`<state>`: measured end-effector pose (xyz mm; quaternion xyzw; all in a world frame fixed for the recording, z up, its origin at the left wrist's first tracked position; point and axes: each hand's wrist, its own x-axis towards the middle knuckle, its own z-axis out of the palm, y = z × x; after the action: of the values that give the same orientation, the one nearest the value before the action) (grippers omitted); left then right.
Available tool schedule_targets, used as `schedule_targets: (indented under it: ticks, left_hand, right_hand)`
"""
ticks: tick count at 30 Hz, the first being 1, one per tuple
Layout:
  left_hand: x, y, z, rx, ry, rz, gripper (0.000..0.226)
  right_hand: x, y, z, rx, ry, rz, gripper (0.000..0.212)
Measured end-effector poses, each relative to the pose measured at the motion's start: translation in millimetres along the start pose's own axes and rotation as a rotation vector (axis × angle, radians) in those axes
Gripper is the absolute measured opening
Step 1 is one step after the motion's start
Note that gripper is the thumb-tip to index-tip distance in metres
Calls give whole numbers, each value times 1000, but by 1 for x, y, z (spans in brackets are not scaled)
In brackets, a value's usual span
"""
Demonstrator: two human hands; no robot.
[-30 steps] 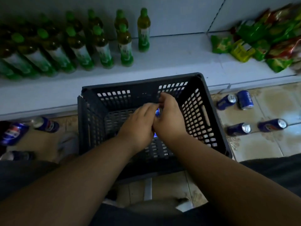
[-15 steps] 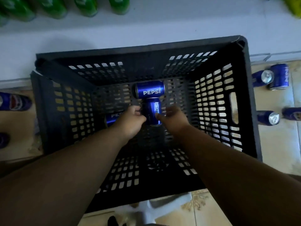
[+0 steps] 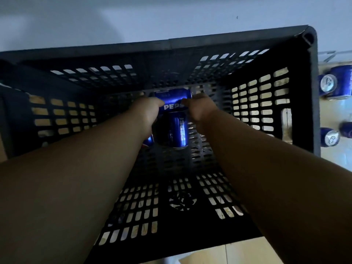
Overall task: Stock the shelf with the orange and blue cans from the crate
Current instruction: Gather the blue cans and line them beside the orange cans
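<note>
Both my arms reach deep into the black slotted crate (image 3: pixel 238 38). A blue Pepsi can (image 3: pixel 174 99) lies sideways at the far end of the crate floor. My left hand (image 3: pixel 148 112) grips its left end and my right hand (image 3: pixel 200 109) grips its right end. A second blue can (image 3: pixel 176 131) lies lengthwise just in front of it, between my wrists. The edge of a third blue can (image 3: pixel 149 142) peeks out under my left wrist. No orange can is in view.
The white shelf board (image 3: pixel 171 14) runs along the top, just beyond the crate's far rim. On the tiled floor to the right of the crate lie loose blue cans (image 3: pixel 332 83), with another blue can (image 3: pixel 330 139) below them.
My hands have moved from the nearer lengthwise can forward to the sideways can at the back. The view has dropped closer into the crate; the bottles are out of view.
</note>
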<state>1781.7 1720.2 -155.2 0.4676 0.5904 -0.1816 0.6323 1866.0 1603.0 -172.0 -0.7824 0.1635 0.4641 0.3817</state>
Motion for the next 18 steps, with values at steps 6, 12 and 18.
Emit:
schedule_targets:
  ticks: [6, 12, 18]
  left_hand:
    - [-31, -5, -5, -114, 36, 38, 17]
    - [-83, -23, -1, -102, -37, 42, 36]
    - [-135, -38, -14, -88, -117, -16, 50]
  right_hand:
    - [-28, -4, -14, 249, -1, 44, 42]
    - [-73, -4, -30, 388, 84, 5, 59]
    - [-140, -10, -43, 568, -70, -148, 34]
